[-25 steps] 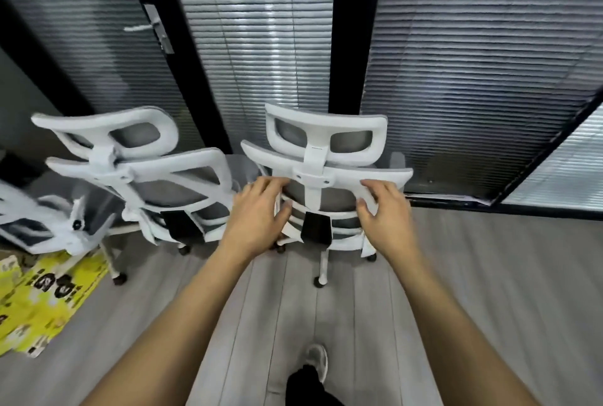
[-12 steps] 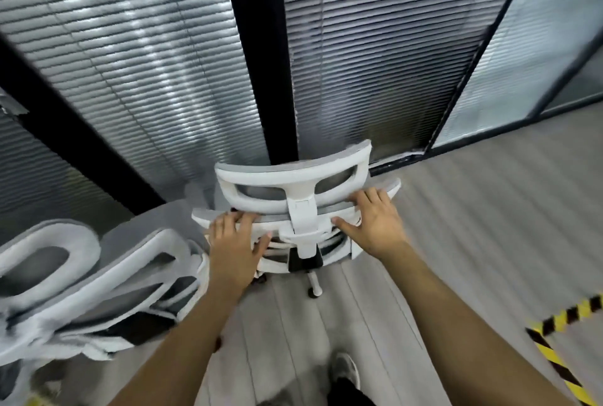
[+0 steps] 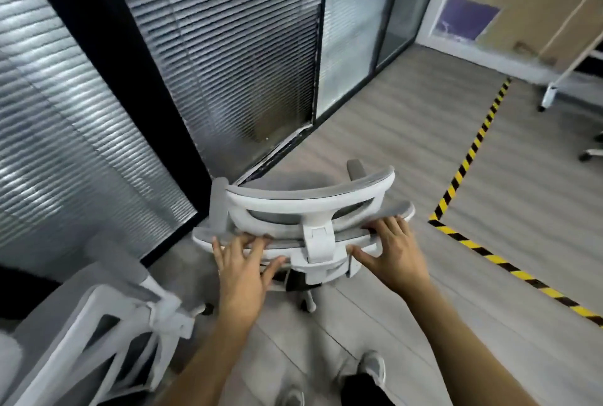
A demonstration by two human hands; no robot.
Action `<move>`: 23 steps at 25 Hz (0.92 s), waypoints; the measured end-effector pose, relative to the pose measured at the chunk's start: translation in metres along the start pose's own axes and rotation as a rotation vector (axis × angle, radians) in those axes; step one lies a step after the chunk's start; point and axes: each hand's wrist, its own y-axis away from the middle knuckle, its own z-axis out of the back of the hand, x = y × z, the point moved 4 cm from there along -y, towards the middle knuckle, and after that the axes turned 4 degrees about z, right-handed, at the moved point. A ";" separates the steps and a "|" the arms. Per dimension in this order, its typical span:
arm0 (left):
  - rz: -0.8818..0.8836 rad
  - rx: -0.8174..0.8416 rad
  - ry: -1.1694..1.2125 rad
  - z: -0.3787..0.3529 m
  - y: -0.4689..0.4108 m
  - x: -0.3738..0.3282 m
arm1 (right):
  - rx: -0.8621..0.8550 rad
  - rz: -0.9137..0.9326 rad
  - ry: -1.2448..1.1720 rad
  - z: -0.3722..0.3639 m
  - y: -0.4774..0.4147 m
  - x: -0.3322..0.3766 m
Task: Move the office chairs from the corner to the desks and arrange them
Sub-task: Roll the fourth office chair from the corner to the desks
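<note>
Since my left forearm passes just beside a second white-framed grey mesh chair (image 3: 107, 340) at the floor's near left corner, its frame could snag my elbow or a castor if I turn that way. My left hand (image 3: 243, 270) and right hand (image 3: 393, 255) rest on the backrest rim of the white-framed grey mesh office chair (image 3: 310, 210). The fingers lie splayed and fairly straight, more a push than a clench, so a sudden swivel could slip it from under my palms. It stands on the grey plank floor (image 3: 375, 131), near the foot of the slatted glass partition (image 3: 235, 56), where a skewed shove could knock an armrest into the glass. Farther right, the yellow-and-black striped floor tape (image 3: 470, 157) might catch a castor. No desk is in view.
</note>
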 end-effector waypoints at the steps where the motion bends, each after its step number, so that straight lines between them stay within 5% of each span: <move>1: -0.039 0.031 0.012 -0.008 0.001 -0.012 | -0.029 -0.045 0.018 0.011 0.018 -0.009; 13: -0.625 0.286 0.145 -0.136 0.035 -0.304 | -0.453 -0.547 0.177 0.170 0.255 -0.172; 23: -0.852 0.466 0.308 -0.261 0.156 -0.620 | -0.601 -0.850 0.229 0.314 0.470 -0.371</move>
